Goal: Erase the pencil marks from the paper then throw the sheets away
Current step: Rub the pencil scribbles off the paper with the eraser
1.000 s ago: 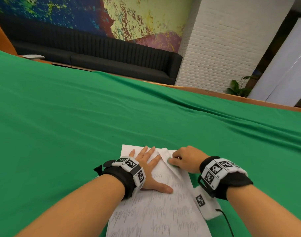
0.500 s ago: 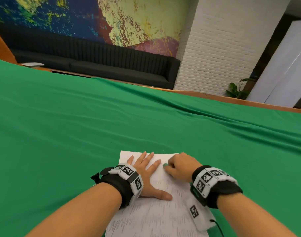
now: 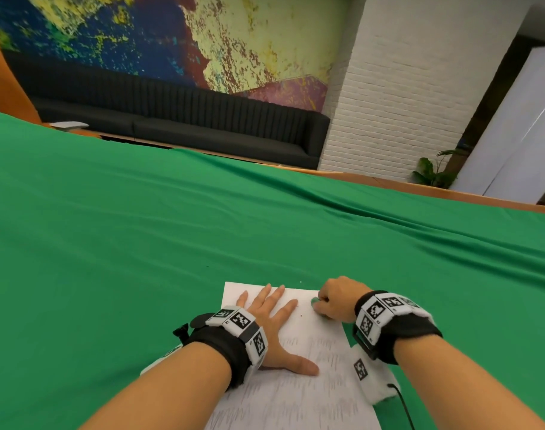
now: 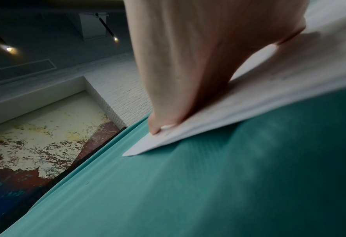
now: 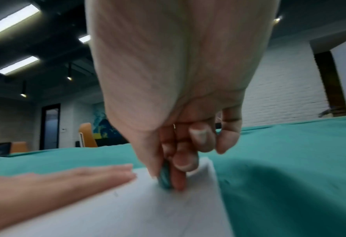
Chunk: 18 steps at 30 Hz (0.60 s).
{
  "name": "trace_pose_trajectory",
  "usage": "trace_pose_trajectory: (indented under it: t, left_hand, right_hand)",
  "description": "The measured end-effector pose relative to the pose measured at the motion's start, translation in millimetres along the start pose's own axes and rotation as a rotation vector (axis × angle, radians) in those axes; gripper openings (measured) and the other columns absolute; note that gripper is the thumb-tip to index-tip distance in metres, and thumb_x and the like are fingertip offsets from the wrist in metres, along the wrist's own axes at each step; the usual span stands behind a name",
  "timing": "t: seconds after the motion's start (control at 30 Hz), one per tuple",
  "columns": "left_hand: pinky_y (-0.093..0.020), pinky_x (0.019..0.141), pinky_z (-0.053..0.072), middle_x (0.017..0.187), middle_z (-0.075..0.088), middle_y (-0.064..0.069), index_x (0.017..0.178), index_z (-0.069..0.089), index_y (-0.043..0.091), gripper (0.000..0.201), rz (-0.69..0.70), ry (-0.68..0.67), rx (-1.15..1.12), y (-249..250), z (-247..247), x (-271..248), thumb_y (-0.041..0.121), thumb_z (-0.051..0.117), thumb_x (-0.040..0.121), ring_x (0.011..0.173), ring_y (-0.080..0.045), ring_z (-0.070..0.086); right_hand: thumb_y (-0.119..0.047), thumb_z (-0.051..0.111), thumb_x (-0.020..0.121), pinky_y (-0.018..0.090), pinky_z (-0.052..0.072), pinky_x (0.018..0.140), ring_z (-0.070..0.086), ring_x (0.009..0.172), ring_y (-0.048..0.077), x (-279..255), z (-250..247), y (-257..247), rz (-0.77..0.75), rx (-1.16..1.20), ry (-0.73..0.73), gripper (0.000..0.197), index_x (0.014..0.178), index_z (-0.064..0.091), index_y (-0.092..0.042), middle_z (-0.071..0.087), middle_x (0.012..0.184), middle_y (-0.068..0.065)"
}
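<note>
Pinched in my right hand, the small green eraser presses on the paper near its far right corner; my left hand lies flat, fingers straight, pinning the sheet to the desk. Paper this thin will likely buckle, so I rub close beside the flat palm. How many sheets lie stacked I cannot tell; the near edge is cut off.

No words, brand names or numbers can be read in any view. The wrist bands carry black-and-white square code markers, and tiny characters beside them are too small to make out. The paper bears only grey pencil strokes, not writing. The wall painting shows patches of colour without lettering.
</note>
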<state>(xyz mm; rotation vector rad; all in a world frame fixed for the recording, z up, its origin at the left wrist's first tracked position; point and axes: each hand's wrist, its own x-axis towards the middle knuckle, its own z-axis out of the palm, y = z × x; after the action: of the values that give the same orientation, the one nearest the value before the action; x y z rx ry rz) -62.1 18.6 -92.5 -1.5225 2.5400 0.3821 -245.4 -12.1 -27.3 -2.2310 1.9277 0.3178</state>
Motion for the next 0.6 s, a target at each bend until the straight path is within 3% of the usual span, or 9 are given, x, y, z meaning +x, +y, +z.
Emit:
trace_pose_trajectory:
  t: [0.1,0.23,0.3,0.47,0.6]
  left_hand:
    - [-0.054,0.118,-0.013,0.161,-0.025,0.009,0.153,-0.014,0.038,0.127,0.005,-0.011,-0.006,0.6,-0.8,0.7,0.103,0.034,0.054,0.148,-0.016,-0.023]
    - [-0.054,0.118,-0.013,0.16,-0.026,0.01,0.153,-0.014,0.039,0.128,0.0,-0.02,-0.007,1.0,-2.0,0.9,0.103,0.034,0.053,0.148,-0.017,-0.024]
    - [-0.055,0.118,-0.013,0.16,-0.026,0.01,0.153,-0.014,0.039,0.128,0.002,-0.019,-0.012,0.5,-2.3,1.4,0.103,0.034,0.053,0.148,-0.017,-0.024]
    - [-0.055,0.118,-0.013,0.161,-0.025,0.009,0.153,-0.014,0.039,0.128,0.003,-0.024,-0.007,3.1,-3.9,0.4,0.104,0.033,0.053,0.148,-0.017,-0.023]
    - [-0.055,0.118,-0.012,0.161,-0.025,0.007,0.153,-0.015,0.038,0.126,-0.021,-0.069,-0.004,7.1,-10.3,-2.4,0.102,0.033,0.056,0.148,-0.019,-0.023]
  right_hand:
    - [-0.034,0.051,0.092,0.031,0.05,0.072,0.059,0.078,0.027,4.4,5.5,12.5,0.097,0.064,-0.006,0.029,0.074,0.06,-0.015,0.068,0.09,0.012]
    - [-0.028,0.048,0.093,0.03,0.046,0.074,0.063,0.091,0.029,-0.2,-4.2,15.5,0.247,-0.121,0.071,0.025,0.099,0.065,-0.011,0.067,0.107,0.01]
    - [-0.027,0.046,0.094,0.03,0.046,0.073,0.063,0.09,0.03,-0.9,-8.9,15.0,0.258,-0.127,0.152,0.024,0.095,0.064,-0.011,0.067,0.107,0.01]
    - [-0.038,0.042,0.099,0.029,0.041,0.065,0.055,0.073,0.029,-5.7,-14.1,-6.9,0.06,-0.017,0.301,0.036,0.074,0.056,-0.016,0.06,0.08,0.008]
    - [-0.029,0.054,0.087,0.029,0.03,0.049,0.043,0.056,0.026,-15.8,-14.4,-22.6,-0.077,0.044,0.295,0.04,0.054,0.038,-0.014,0.043,0.055,0.003]
